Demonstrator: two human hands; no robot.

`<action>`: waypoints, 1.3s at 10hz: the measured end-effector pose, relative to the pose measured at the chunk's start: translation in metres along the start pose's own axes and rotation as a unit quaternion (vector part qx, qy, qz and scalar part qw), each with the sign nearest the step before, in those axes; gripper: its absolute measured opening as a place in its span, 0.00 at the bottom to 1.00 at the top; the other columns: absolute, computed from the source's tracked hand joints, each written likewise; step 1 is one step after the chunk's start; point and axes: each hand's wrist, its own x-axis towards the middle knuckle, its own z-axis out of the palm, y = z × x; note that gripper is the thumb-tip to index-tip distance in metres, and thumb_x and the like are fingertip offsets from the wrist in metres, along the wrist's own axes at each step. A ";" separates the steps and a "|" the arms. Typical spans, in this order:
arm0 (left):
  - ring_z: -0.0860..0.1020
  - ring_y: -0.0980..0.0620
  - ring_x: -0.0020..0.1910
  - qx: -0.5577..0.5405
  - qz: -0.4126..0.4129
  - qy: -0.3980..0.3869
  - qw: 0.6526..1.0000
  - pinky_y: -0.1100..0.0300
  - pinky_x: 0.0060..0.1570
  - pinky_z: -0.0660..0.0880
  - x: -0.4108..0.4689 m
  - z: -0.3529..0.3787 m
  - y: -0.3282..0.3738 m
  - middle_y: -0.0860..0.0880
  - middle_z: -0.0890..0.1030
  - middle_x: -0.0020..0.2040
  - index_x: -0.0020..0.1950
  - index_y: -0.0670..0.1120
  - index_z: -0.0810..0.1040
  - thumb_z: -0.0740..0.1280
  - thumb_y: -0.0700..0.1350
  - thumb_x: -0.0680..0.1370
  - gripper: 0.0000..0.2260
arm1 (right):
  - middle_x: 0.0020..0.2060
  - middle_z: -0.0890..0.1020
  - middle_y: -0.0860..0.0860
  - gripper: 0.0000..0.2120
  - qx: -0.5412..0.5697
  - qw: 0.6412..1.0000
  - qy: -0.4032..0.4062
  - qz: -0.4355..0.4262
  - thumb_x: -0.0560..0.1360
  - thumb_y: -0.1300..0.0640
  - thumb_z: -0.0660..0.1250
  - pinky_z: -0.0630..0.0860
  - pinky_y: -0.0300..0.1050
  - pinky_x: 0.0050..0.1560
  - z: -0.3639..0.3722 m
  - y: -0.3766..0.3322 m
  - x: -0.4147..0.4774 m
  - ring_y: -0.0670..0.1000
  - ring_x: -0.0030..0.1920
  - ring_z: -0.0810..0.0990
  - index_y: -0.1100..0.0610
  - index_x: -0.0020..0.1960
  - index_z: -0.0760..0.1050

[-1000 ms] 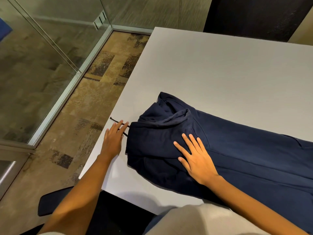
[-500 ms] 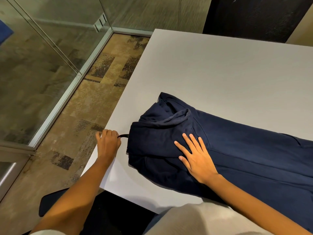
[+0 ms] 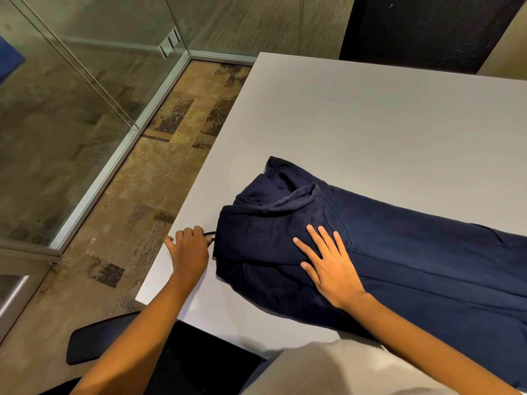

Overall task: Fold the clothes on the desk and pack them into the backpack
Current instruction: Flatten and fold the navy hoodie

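A navy blue hoodie [image 3: 399,246] lies folded lengthwise on the white desk [image 3: 370,124], its hood end bunched toward the left edge. My right hand [image 3: 328,260] rests flat on the hood end with fingers spread. My left hand [image 3: 189,249] is curled at the hoodie's left edge, its fingers closed on the black drawstring [image 3: 209,233] that pokes out of the fabric. No backpack is in view.
The desk's left edge and near corner lie close to my left hand, with patterned carpet [image 3: 137,212] below. A glass partition [image 3: 71,109] stands at left. A dark chair armrest [image 3: 94,340] sits under my left arm, and a dark chair back [image 3: 422,29] stands beyond the desk.
My left hand went from lying flat beside the hood to curling shut on the drawstring, which is now pushed in close to the hoodie's edge. My right hand stayed put.
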 end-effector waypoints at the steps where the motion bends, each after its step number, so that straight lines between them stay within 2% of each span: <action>1: 0.77 0.42 0.36 0.012 0.010 -0.018 1.000 0.44 0.51 0.62 -0.007 -0.002 0.004 0.44 0.78 0.33 0.40 0.41 0.77 0.78 0.36 0.66 0.11 | 0.78 0.55 0.55 0.25 -0.001 1.000 -0.001 -0.002 0.83 0.44 0.48 0.53 0.61 0.74 0.000 0.000 0.000 0.58 0.78 0.51 0.47 0.79 0.53; 2: 0.75 0.43 0.33 0.026 -0.007 -0.053 0.998 0.45 0.48 0.64 -0.012 -0.001 0.005 0.44 0.76 0.31 0.39 0.42 0.75 0.76 0.30 0.64 0.13 | 0.78 0.55 0.55 0.25 0.003 1.000 0.000 -0.002 0.83 0.44 0.48 0.53 0.61 0.74 0.001 0.000 0.000 0.58 0.78 0.51 0.47 0.79 0.54; 3: 0.74 0.46 0.34 0.061 -0.035 -0.127 0.989 0.50 0.44 0.65 -0.013 -0.007 0.009 0.46 0.76 0.32 0.41 0.43 0.73 0.72 0.30 0.69 0.11 | 0.78 0.55 0.55 0.25 0.003 1.000 0.001 -0.002 0.83 0.44 0.48 0.53 0.61 0.75 0.001 0.000 0.000 0.58 0.78 0.51 0.47 0.79 0.54; 4: 0.74 0.49 0.38 0.014 -0.041 -0.146 0.988 0.53 0.47 0.61 -0.016 -0.007 0.008 0.48 0.77 0.37 0.48 0.45 0.68 0.61 0.32 0.77 0.08 | 0.78 0.55 0.55 0.25 0.003 1.000 0.002 -0.004 0.83 0.44 0.48 0.53 0.61 0.75 0.000 0.000 0.000 0.58 0.78 0.51 0.47 0.79 0.54; 5: 0.69 0.51 0.33 -0.095 -0.034 -0.136 0.986 0.56 0.43 0.53 -0.033 -0.012 0.006 0.51 0.74 0.35 0.47 0.46 0.65 0.51 0.35 0.82 0.08 | 0.78 0.55 0.55 0.25 0.008 1.000 0.006 -0.010 0.83 0.44 0.48 0.53 0.61 0.75 -0.001 0.000 0.000 0.58 0.78 0.51 0.47 0.78 0.54; 6: 0.68 0.52 0.34 -0.130 -0.034 -0.129 0.982 0.57 0.42 0.52 -0.047 -0.017 0.013 0.54 0.73 0.35 0.46 0.46 0.66 0.52 0.39 0.83 0.09 | 0.78 0.56 0.56 0.25 0.018 1.000 0.024 -0.008 0.83 0.45 0.49 0.53 0.61 0.75 -0.003 -0.002 -0.002 0.59 0.78 0.52 0.49 0.78 0.57; 7: 0.70 0.51 0.38 -0.188 -0.102 -0.133 0.968 0.56 0.45 0.56 -0.055 -0.023 0.025 0.53 0.74 0.37 0.44 0.47 0.71 0.52 0.43 0.84 0.12 | 0.73 0.65 0.58 0.22 0.072 0.994 0.080 -0.019 0.82 0.49 0.54 0.53 0.58 0.76 -0.008 -0.013 0.001 0.60 0.75 0.61 0.58 0.72 0.69; 8: 0.72 0.49 0.40 -0.234 -0.153 -0.125 0.952 0.55 0.48 0.59 -0.056 -0.024 0.029 0.51 0.77 0.39 0.44 0.47 0.75 0.53 0.45 0.84 0.14 | 0.69 0.71 0.59 0.21 0.053 0.990 0.096 -0.089 0.78 0.50 0.62 0.57 0.55 0.75 -0.010 -0.026 0.008 0.59 0.70 0.69 0.60 0.67 0.74; 9: 0.76 0.47 0.41 -0.320 -0.223 -0.113 0.914 0.49 0.54 0.67 -0.059 -0.023 0.030 0.53 0.78 0.36 0.39 0.52 0.76 0.56 0.47 0.83 0.15 | 0.64 0.76 0.59 0.26 0.029 0.988 0.061 -0.140 0.70 0.51 0.74 0.68 0.57 0.69 -0.013 -0.045 0.029 0.59 0.63 0.76 0.60 0.64 0.75; 10: 0.79 0.48 0.40 -0.370 -0.256 -0.108 0.887 0.45 0.55 0.71 -0.059 -0.024 0.029 0.55 0.79 0.35 0.36 0.55 0.76 0.58 0.49 0.83 0.16 | 0.57 0.78 0.58 0.21 0.039 0.987 0.074 -0.134 0.68 0.54 0.76 0.73 0.54 0.61 -0.018 -0.053 0.046 0.58 0.54 0.78 0.60 0.58 0.76; 11: 0.80 0.48 0.40 -0.405 -0.276 -0.094 0.867 0.42 0.54 0.74 -0.058 -0.027 0.024 0.54 0.81 0.36 0.39 0.54 0.79 0.59 0.50 0.82 0.15 | 0.38 0.77 0.53 0.08 0.071 0.983 0.108 -0.130 0.69 0.62 0.72 0.71 0.47 0.39 -0.037 -0.056 0.069 0.54 0.35 0.75 0.59 0.46 0.75; 12: 0.80 0.48 0.39 -0.422 -0.285 -0.089 0.856 0.43 0.52 0.76 -0.057 -0.028 0.023 0.49 0.82 0.39 0.43 0.50 0.81 0.58 0.49 0.83 0.14 | 0.36 0.76 0.51 0.03 0.164 0.981 0.093 -0.035 0.76 0.60 0.66 0.69 0.48 0.32 -0.062 -0.052 0.080 0.53 0.33 0.75 0.58 0.46 0.72; 13: 0.78 0.49 0.36 -0.477 -0.312 -0.092 0.816 0.52 0.46 0.78 -0.060 -0.036 0.033 0.45 0.83 0.42 0.44 0.47 0.81 0.58 0.49 0.83 0.15 | 0.37 0.77 0.48 0.03 0.267 0.957 0.086 0.070 0.80 0.56 0.58 0.70 0.48 0.34 -0.089 -0.044 0.092 0.51 0.34 0.75 0.54 0.49 0.69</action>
